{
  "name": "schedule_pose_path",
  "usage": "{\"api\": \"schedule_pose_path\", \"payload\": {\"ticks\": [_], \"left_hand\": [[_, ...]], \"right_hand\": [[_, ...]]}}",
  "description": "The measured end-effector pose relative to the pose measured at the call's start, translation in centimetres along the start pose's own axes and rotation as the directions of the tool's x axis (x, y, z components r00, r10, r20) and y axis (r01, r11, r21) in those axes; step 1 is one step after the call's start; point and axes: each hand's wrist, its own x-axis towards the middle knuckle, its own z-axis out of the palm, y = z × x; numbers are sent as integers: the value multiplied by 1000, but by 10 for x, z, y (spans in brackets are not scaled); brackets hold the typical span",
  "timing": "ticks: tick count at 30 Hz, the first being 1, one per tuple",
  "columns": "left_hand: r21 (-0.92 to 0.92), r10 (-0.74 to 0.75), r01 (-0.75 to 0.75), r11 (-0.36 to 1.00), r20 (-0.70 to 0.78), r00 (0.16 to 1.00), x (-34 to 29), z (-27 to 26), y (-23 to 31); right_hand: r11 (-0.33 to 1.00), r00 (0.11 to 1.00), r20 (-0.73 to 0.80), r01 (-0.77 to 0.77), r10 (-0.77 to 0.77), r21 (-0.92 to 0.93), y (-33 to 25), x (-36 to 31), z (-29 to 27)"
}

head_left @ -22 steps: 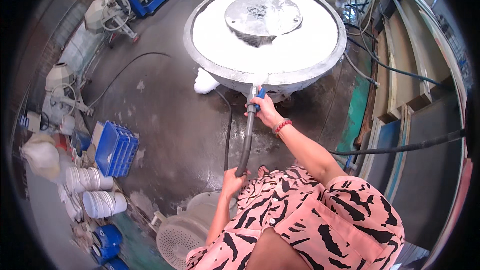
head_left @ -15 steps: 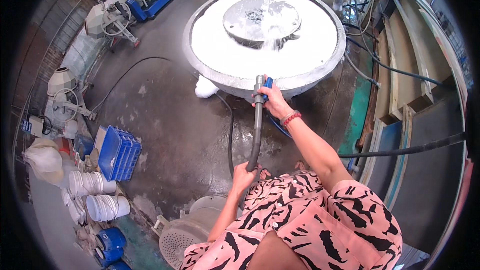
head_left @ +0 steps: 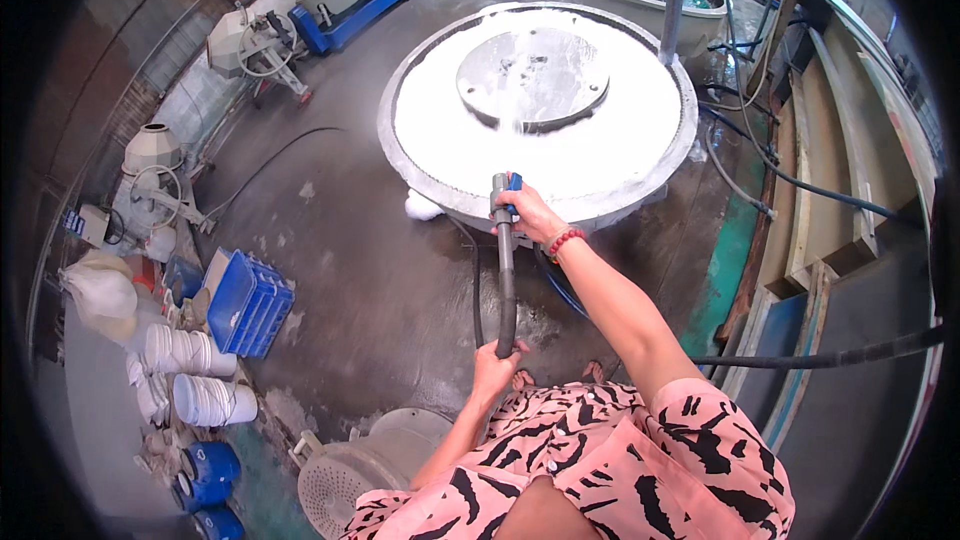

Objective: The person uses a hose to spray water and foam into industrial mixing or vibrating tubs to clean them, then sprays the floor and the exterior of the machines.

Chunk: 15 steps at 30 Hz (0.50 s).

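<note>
Two hands [head_left: 530, 214] hold one hose [head_left: 507, 295] before one round tub [head_left: 625, 202].

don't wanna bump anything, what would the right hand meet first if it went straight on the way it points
Probably the round tub, at its near rim; the right hand may clear it, as depth is unclear.

Blue crate [head_left: 254, 306], buckets [head_left: 212, 401], perhaps barrels [head_left: 212, 466].

You get near-featureless glare off the bright white foam [head_left: 610, 145] at twelve o'clock. Your grey tubular spray nozzle [head_left: 501, 202] looks reasonably sharp; straight edges bow toward three o'clock.
</note>
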Motion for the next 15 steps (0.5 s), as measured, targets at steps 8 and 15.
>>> {"api": "schedule_pose_path", "payload": {"ticks": [8, 15], "left_hand": [[-49, -95, 89, 995, -121, 988, 13, 23, 55], [-75, 30, -38, 996, -114, 993, 38, 36, 94]], "right_hand": [[997, 995, 77, 60, -55, -53, -46, 3, 6], [994, 994, -13, 109, -109, -18, -97, 1, -19]]}}
